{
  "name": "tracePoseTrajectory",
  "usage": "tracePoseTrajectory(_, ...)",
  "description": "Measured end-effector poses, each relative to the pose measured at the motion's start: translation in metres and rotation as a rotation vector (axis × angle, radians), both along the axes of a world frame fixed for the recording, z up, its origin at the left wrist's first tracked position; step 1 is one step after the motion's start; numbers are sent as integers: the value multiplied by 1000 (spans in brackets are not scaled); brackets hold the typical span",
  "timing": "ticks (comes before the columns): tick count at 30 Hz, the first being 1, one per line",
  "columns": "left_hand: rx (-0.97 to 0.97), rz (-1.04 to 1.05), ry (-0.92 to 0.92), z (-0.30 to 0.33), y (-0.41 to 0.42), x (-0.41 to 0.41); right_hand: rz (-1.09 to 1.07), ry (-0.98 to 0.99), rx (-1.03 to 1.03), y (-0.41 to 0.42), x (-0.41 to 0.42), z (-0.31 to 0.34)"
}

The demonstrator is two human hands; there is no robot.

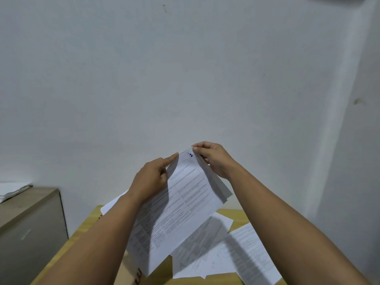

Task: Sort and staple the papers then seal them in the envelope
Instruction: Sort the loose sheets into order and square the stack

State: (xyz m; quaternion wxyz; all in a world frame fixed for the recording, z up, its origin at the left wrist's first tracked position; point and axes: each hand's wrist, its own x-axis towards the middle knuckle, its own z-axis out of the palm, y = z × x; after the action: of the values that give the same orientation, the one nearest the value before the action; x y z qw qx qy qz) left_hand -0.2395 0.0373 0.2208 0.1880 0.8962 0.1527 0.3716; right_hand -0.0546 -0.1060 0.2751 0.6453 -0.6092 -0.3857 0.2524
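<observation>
I hold a small stack of printed papers (pixel 181 204) lifted above the table, tilted, with a handwritten "1" at the top corner of the front sheet. My left hand (pixel 152 179) grips the stack's left edge, index finger along the top. My right hand (pixel 213 159) pinches the top right corner, with sheets fanned behind it. More printed sheets (pixel 222 249) lie loose on the yellow wooden table (pixel 234 214). A brown envelope edge (pixel 131 272) with red print peeks out under the held sheets. No stapler is visible.
A grey-brown cabinet (pixel 30 229) stands at the left with white papers (pixel 14 190) on top. A white wall fills the background, with a corner at the right.
</observation>
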Motion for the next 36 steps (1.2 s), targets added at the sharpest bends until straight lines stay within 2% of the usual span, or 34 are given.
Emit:
tracePoseTrajectory(5,27,50,3,2,-7,5,27,-110,43,1,0,-6)
tracePoseTrajectory(9,-23,30,-10,-2,-5,9,10,-178,66,1,0,-9)
tracePoseTrajectory(14,12,90,-21,-5,0,8,18,-181,38,-3,2,-8)
tracePoseTrajectory(18,-112,18,44,0,0,3,5,-154,11,-4,7,-8)
tracePoseTrajectory(21,-117,33,20,1,0,3,-53,-266,-16,-7,7,-10)
tracePoseTrajectory(24,-202,40,-57,2,2,3,-91,-413,-70,-11,13,-17)
tracePoseTrajectory(29,-297,-5,-33,-2,5,7,-66,-402,-74,-19,26,-29)
tracePoseTrajectory(36,-253,-90,21,-12,-3,22,-112,-345,-87,-31,35,-35)
